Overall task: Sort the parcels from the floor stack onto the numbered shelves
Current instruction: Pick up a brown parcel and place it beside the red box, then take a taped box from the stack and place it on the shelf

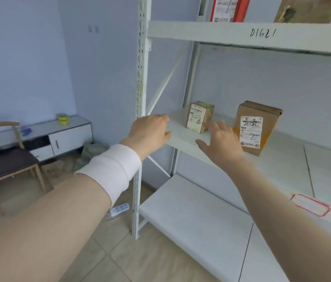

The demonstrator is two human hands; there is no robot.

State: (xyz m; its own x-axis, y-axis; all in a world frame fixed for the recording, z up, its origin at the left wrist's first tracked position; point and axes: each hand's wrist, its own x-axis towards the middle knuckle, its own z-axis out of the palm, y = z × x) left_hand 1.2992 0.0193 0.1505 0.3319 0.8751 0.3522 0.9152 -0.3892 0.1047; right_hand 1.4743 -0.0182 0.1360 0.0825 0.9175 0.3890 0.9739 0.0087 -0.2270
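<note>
Both hands reach toward the middle shelf (pixel 282 159). Neither grips anything.

Left hand (pixel 150 131): white wristband (pixel 111 169), fingers loosely bent, empty, over the shelf's front-left corner beside the post (pixel 141 68). Contact with the shelf edge is unclear.

Right hand (pixel 221 141): fingers spread and relaxed, empty, over the shelf front. It is at 4 o'clock of the small box (pixel 200 117). Its index tip overlaps the box's lower right edge; can't tell if it touches.

The small box stands upright on the middle shelf, at 2 o'clock of frame centre. Its label, marked "2-2", faces the camera. The big box (pixel 256 127) is at 3 o'clock of it on the same shelf, apart from it, also marked "2-2".

The top shelf (pixel 241 35), at 1 o'clock, has handwriting on its front edge. It holds a red parcel (pixel 229 9) and a brown parcel (pixel 307 9), both cut off by the frame.

Lower shelf (pixel 191 216) at 5 o'clock. A red-outlined label (pixel 311 204) sits on the middle shelf's front edge at 4 o'clock.

Cabinet (pixel 58 135) at 9 o'clock with a yellow roll (pixel 63 119) on top. Chair (pixel 4 159) at 8 o'clock, power strip (pixel 119 208) on the floor at 7 o'clock.
</note>
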